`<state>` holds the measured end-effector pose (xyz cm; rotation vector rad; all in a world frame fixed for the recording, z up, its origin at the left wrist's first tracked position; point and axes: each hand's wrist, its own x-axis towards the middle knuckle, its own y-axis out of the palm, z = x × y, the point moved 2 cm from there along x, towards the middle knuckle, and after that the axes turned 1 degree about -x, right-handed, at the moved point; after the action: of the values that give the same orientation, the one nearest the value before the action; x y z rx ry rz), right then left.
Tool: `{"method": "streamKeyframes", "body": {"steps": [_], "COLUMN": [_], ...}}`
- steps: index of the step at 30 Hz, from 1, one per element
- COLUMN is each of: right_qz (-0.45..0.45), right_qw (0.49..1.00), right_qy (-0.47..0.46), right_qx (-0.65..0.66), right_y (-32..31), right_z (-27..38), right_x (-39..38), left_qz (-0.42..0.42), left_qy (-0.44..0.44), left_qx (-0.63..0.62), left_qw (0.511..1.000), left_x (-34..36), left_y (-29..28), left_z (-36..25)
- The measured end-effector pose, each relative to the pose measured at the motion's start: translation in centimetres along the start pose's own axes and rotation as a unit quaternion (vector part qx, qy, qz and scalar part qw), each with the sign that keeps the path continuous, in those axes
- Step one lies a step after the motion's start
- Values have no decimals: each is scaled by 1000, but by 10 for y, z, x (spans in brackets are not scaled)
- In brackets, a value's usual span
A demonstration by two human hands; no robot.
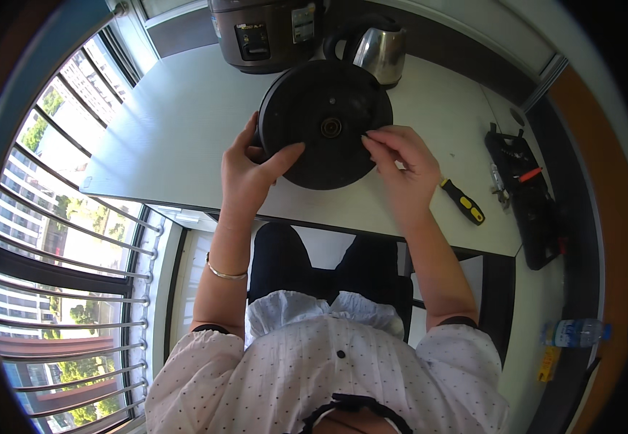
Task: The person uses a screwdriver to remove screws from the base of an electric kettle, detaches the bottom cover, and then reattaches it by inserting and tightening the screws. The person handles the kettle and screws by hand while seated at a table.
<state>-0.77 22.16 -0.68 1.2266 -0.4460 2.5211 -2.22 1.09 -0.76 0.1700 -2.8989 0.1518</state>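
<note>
A round black appliance base [328,163], with a ring-shaped, coppery connector [331,127] in its middle, is tilted up above the table's near side. My left hand [250,168] grips its left edge, thumb lying on the flat face and fingers behind the rim. On the right part of that face, my right hand [406,158] is closed in a pinch, thumb and forefinger together. Whatever the pinch may hold is too small to make out. A black and yellow screwdriver [464,202] lies just right of my right wrist, its tip hidden behind the hand.
A brown rice cooker [267,36] and a steel kettle [380,54] stand at the table's back. On the right lies an open black tool case [520,181] holding a red-handled tool [529,174]. A plastic bottle [578,333] is at lower right. A barred window borders the left.
</note>
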Motion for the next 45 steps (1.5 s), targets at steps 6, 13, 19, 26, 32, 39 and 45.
{"method": "streamKeyframes", "body": {"steps": [6, 13, 19, 26, 32, 39, 45], "right_qz": [-10, -28, 2, 22, -11, 13, 29], "right_qw": [988, 976, 953, 946, 985, 951, 945], "right_qy": [-100, -131, -164, -152, -83, -155, -156], "right_qx": [-120, -173, -255, -286, -149, -268, -287], "right_y": [11, 12, 12, 13, 12, 10, 7], "right_z": [5, 6, 16, 18, 9, 15, 20], "right_x": [-2, -2, 0, -9, -8, -10, -11], "left_qz": [4, 3, 10, 7, 10, 9, 4], "left_qy": [-15, -8, -13, -6, -5, -11, -11], "left_qx": [23, 32, 28, 30, 28, 26, 31], "left_qw": [1000, 999, 999, 1000, 1000, 1000, 999], "left_x": [-1, -2, -2, -2, -2, -2, 0], "left_y": [-1, -3, -3, -2, -3, -4, -5], "left_z": [1, 5, 5, 6, 8, 6, 6]}}
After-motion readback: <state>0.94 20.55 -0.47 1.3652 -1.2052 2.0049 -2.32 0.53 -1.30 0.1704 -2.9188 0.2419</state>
